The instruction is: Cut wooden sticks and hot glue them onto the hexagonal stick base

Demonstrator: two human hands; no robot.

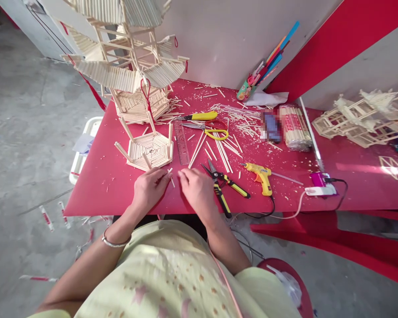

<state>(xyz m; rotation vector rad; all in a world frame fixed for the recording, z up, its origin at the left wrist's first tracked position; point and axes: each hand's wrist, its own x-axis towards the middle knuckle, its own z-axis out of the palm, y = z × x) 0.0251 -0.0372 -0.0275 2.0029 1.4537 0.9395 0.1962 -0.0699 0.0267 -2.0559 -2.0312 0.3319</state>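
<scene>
My left hand (149, 185) pinches a short wooden stick (170, 170) between thumb and forefinger, just above the front of the table. Just below those fingertips lies another short stick piece (173, 182). A small gap to the right, my right hand (199, 187) has its fingers drawn together; whatever they may hold is hidden. Behind my left hand stands a hexagonal stick base (149, 150) with upright posts. A clear ruler (181, 143) lies beyond the gap between my hands. Black-and-yellow cutting pliers (223, 181) rest beside my right hand.
A tall stick pagoda (129, 75) rises at back left. Yellow-handled scissors (215, 132), a yellow utility knife (202, 116) and loose sticks (223, 152) lie mid-table. A glue gun (260, 176), power strip (320, 190), stick pack (295, 128) and another stick model (358, 117) sit right.
</scene>
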